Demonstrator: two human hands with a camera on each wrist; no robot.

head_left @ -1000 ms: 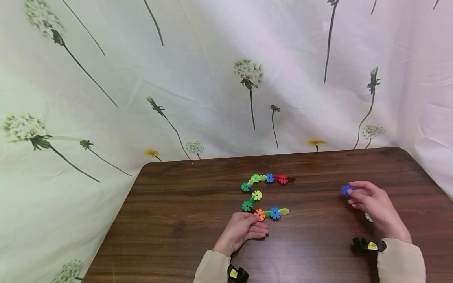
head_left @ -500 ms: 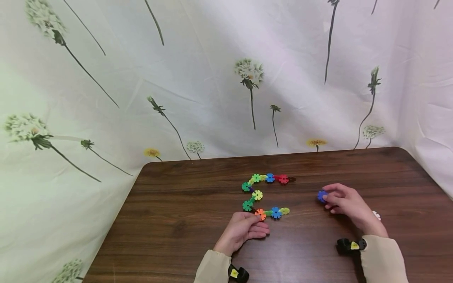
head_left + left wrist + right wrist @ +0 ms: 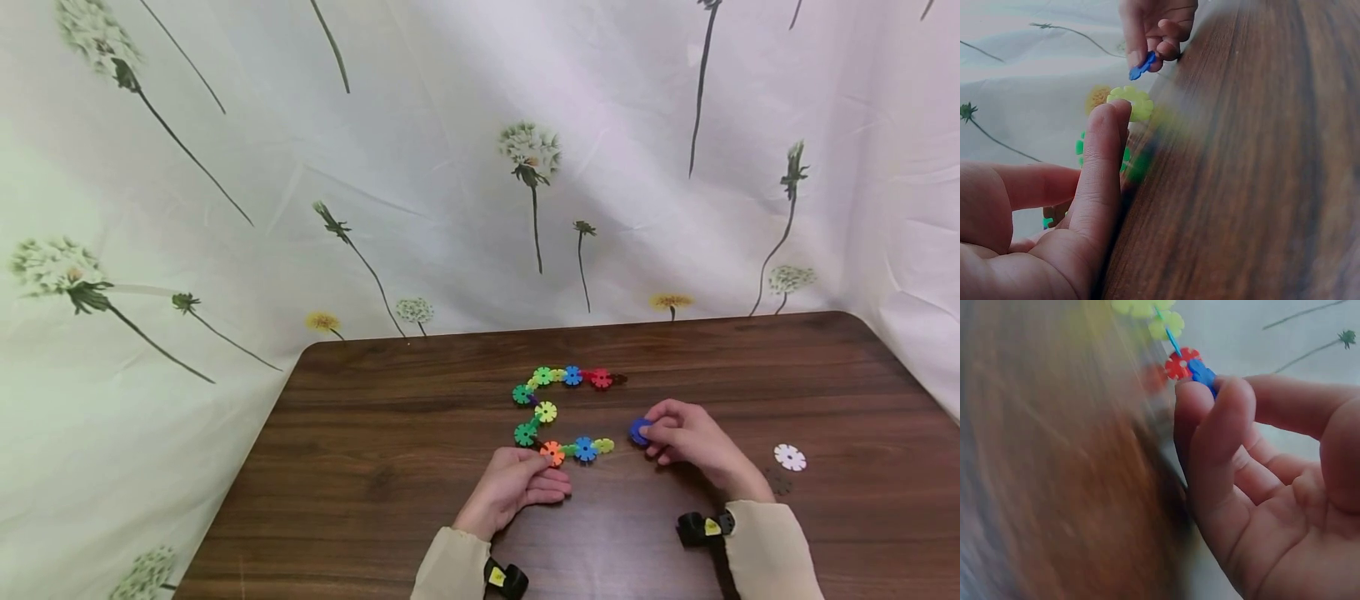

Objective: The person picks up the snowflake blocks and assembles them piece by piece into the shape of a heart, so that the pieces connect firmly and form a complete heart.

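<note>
A chain of interlocked plastic snowflake discs (image 3: 546, 412) in several colours lies winding on the table. My left hand (image 3: 517, 485) pinches its orange disc (image 3: 552, 452) between thumb and finger, palm turned up. From there the chain runs right through a blue disc (image 3: 586, 450) to a yellow-green end disc (image 3: 603, 446). My right hand (image 3: 693, 442) pinches a loose dark blue snowflake disc (image 3: 639, 432) just right of that end, apart from it. In the left wrist view, the loose blue disc (image 3: 1142, 65) hangs beyond the yellow-green disc (image 3: 1134, 103).
On the brown wooden table (image 3: 375, 467), a white disc (image 3: 790, 457) and a dark, hard-to-see disc (image 3: 780, 481) lie to the right of my right hand. The chain's far end has a red disc (image 3: 601, 379). A white cloth with dandelion prints (image 3: 450, 167) hangs behind the table.
My right hand has carried the blue disc leftward, close to the chain's yellow-green end, uncovering the white and dark discs. My left hand keeps its hold on the orange disc.
</note>
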